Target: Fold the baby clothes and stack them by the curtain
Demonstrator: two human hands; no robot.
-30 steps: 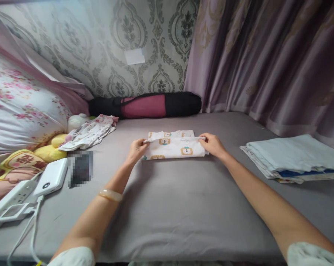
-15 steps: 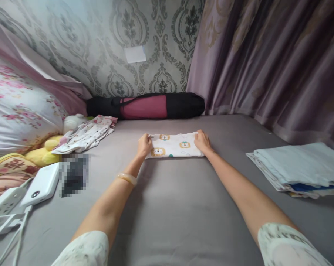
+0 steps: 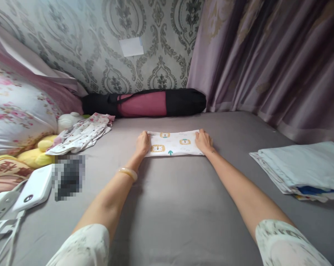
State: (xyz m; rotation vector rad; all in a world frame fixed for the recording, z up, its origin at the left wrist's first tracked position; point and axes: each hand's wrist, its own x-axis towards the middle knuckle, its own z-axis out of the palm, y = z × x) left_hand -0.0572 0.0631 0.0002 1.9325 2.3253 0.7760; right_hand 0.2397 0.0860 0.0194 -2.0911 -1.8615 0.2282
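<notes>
A folded white cloth (image 3: 174,144) printed with yellow lion faces and green marks is stretched in a flat rectangle over the grey bed sheet (image 3: 189,207). My left hand (image 3: 142,143) is closed on its left end, and a pale bangle (image 3: 128,172) circles that forearm. At the opposite end, my right hand (image 3: 204,142) grips the cloth near the far corner. Fingertips of both hands are partly hidden by the knuckles and the fabric. I cannot tell whether the cloth's near edge touches the sheet.
To the right lies a stack of folded clothes (image 3: 300,166). A black and maroon long bag (image 3: 141,104) rests along the wall. On the left are a spotted garment (image 3: 83,135), yellow plush toy (image 3: 35,157), white power bank (image 3: 35,188), power strip (image 3: 2,205) and a blurred-out dark object (image 3: 69,179).
The cloth looks flatter and pulled straighter between my hands, with its green arrow print showing more fully. Both hands keep their hold. The camera view has shifted slightly.
</notes>
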